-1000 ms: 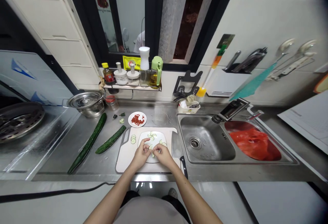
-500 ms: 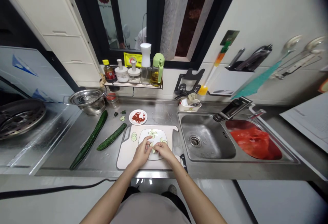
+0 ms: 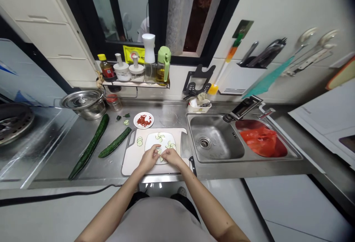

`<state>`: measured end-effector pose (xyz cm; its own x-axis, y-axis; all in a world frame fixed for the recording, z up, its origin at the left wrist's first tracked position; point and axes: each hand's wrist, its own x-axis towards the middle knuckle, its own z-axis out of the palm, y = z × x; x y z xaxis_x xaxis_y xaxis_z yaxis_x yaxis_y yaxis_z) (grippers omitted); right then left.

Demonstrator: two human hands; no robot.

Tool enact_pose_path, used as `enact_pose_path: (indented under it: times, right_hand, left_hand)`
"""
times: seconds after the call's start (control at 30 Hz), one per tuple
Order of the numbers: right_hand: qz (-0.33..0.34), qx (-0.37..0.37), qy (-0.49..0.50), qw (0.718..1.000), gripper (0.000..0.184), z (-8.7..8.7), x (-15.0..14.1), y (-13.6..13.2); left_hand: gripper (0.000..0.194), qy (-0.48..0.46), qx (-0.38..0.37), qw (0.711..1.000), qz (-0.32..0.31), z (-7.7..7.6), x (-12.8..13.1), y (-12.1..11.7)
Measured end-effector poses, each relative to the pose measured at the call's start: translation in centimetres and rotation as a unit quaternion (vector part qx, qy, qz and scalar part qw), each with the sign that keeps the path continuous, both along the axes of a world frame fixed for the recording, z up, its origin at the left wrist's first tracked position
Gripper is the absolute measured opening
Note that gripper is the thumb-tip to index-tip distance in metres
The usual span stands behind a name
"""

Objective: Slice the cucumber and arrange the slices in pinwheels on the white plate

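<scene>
On a white plate (image 3: pixel 149 138), thin cucumber slices (image 3: pixel 160 137) form a small fanned pattern at the back, and more fanned slices (image 3: pixel 170 145) lie at the right. My left hand (image 3: pixel 149 158) and my right hand (image 3: pixel 171 157) meet over the plate's front part. Both have their fingertips pinched at pale cucumber slices (image 3: pixel 161 158) between them; the fingers partly hide these. The plate rests on a light cutting board (image 3: pixel 131 164). A short pile of cucumber slices (image 3: pixel 139 141) lies on the board left of the plate. A knife (image 3: pixel 186 147) lies along the board's right side.
A whole cucumber (image 3: pixel 90 147) and a cut cucumber (image 3: pixel 115 143) lie left of the board. Behind it stands a small plate of red pieces (image 3: pixel 143 120). The sink (image 3: pixel 219 135) is at the right, with a red bag (image 3: pixel 259 140). A lidded pot (image 3: pixel 84 103) stands back left.
The view has tilted, so the counter appears shifted left and slightly up. Both hands remain over the plate's front, with the left fingers drawn closer to the slices.
</scene>
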<state>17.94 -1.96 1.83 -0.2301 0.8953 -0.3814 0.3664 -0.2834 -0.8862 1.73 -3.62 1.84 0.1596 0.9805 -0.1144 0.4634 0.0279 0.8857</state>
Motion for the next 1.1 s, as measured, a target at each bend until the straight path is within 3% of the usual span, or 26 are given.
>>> enact_pose_path:
  times: [0.2,0.37,0.5,0.87,1.1]
  right_hand:
    - [0.016,0.06,-0.136,0.989,0.017,-0.8,-0.2,-0.1]
    - [0.058,0.094,-0.309,0.944,0.016,-0.1,-1.0,-1.0]
    - [0.114,0.106,-0.385,0.909,0.023,0.4,-1.6,-1.5]
    - [0.162,0.194,-0.375,0.892,0.026,0.1,-0.4,-3.1]
    - [0.176,0.197,-0.385,0.885,0.027,0.2,-0.5,-3.3]
  left_hand:
    - [0.043,0.084,-0.007,0.996,-0.015,-0.4,-0.1,0.2]
    - [0.039,0.169,-0.017,0.984,-0.054,-0.5,0.1,0.5]
    - [0.038,0.245,-0.019,0.964,-0.1,-0.6,0.4,0.6]
    - [0.029,0.304,0.023,0.945,-0.12,-0.9,-0.6,0.7]
    - [0.025,0.305,0.039,0.943,-0.124,-1.2,-0.8,0.9]
